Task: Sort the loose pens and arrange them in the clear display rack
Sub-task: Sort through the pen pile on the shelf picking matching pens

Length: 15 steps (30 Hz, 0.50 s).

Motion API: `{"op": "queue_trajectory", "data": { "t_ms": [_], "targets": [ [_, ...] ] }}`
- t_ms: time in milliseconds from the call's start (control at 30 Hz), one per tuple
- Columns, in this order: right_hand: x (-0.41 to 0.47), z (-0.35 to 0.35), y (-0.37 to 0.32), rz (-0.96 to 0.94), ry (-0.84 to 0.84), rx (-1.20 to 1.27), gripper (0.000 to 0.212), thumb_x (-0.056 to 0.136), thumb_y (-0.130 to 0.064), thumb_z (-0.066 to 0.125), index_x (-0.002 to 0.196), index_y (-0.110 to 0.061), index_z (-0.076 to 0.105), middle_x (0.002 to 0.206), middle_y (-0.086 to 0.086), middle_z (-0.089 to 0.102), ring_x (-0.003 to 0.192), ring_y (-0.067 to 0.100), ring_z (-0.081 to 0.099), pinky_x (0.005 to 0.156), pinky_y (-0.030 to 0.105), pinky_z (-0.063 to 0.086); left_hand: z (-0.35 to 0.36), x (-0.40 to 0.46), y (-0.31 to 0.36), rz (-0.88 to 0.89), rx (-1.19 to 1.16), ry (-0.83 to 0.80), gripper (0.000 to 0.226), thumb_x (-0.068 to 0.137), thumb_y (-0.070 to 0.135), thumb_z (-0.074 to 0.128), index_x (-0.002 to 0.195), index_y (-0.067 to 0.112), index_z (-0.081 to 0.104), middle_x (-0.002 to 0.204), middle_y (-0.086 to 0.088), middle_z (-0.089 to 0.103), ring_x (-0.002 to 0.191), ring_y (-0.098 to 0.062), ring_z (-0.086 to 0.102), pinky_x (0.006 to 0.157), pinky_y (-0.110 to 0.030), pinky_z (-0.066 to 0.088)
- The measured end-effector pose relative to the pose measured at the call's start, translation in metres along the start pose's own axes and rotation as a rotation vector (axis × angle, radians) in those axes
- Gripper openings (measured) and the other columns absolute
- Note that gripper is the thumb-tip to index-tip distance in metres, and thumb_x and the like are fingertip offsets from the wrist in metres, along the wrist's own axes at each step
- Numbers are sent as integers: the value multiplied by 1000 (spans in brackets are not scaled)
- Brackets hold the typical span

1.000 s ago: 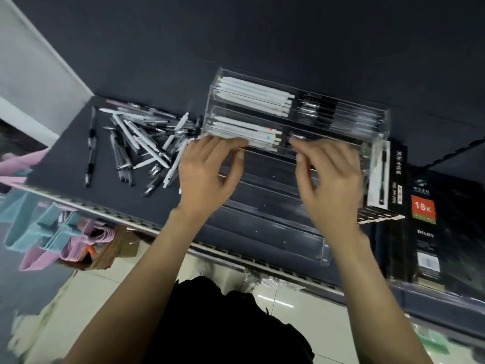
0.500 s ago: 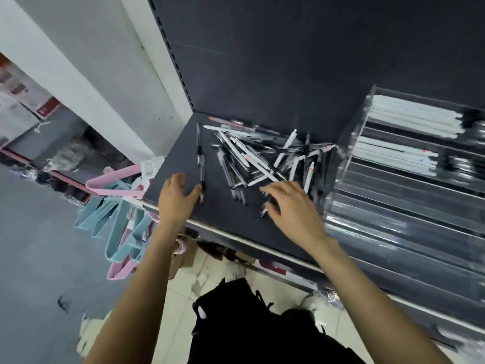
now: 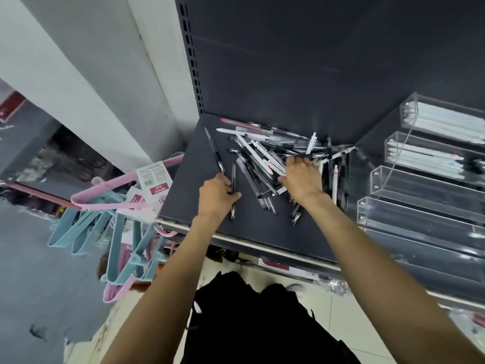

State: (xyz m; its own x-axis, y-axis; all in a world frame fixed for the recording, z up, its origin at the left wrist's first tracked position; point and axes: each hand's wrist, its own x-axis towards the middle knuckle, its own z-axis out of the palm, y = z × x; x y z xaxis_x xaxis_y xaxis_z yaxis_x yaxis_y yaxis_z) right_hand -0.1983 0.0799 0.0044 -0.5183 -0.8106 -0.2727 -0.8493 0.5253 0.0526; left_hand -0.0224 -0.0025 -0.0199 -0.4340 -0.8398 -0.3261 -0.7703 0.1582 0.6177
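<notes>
The pile of pens [image 3: 275, 156] lies on the dark shelf [image 3: 189, 195], just left of the clear rack [image 3: 420, 185]. The right hand [image 3: 301, 177] presses into the pile, fingers seemingly curled. The left hand [image 3: 216, 197] grips a black pen [image 3: 232, 179] near the shelf's front edge. Hangers [image 3: 110, 232] dangle below.

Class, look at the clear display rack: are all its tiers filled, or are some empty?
Partly filled: the clear display rack holds white pens in its upper two tiers; the tiers below look empty.
</notes>
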Motion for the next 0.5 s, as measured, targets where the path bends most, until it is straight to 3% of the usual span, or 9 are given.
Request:
{"op": "queue_trajectory", "data": {
  "t_ms": [233, 333, 400, 467, 500],
  "targets": [
    [-1, -5, -1, 1, -99, 78, 43, 101, -32, 40, 127, 1, 43, 124, 19, 54, 118, 32, 50, 90, 39, 45, -1, 1, 3, 0, -54, -57, 16, 87, 19, 65, 101, 10, 66, 96, -5, 70, 95, -22, 64, 86, -29, 47],
    [-16, -13, 2, 8, -73, 262, 40, 102, -34, 34, 119, 0, 45, 103, 13, 57, 100, 30, 58, 73, 33, 40, -4, -5, 11, -121, -525, -109, 12, 94, 16, 55, 88, 19, 64, 82, 2, 61, 81, -19, 59, 82, -37, 51],
    [-31, -18, 3, -6, -62, 488, 41, 101, -38, 33, 114, -2, 47, 93, 8, 58, 94, 29, 59, 72, 34, 41, -8, -13, 23, -194, -908, -149, 17, 96, 12, 51, 85, 18, 63, 84, 2, 61, 82, -18, 58, 78, -30, 52],
    [-47, -25, 2, -28, -71, 756, 36, 100, -42, 34, 110, -12, 51, 92, 5, 63, 88, 19, 60, 76, 33, 46, -8, -22, 36, -150, -1090, -204, 15, 97, 10, 50, 95, 15, 64, 93, -3, 69, 89, -20, 65, 77, -25, 54],
    [-55, -29, 0, -54, -80, 875, 29, 99, -43, 35, 105, -20, 52, 86, 0, 63, 80, 8, 59, 73, 23, 46, -7, -26, 43, -116, -1129, -237, 16, 97, 10, 49, 104, 13, 64, 101, -5, 71, 94, -20, 67, 79, -25, 56]
  ]
}}
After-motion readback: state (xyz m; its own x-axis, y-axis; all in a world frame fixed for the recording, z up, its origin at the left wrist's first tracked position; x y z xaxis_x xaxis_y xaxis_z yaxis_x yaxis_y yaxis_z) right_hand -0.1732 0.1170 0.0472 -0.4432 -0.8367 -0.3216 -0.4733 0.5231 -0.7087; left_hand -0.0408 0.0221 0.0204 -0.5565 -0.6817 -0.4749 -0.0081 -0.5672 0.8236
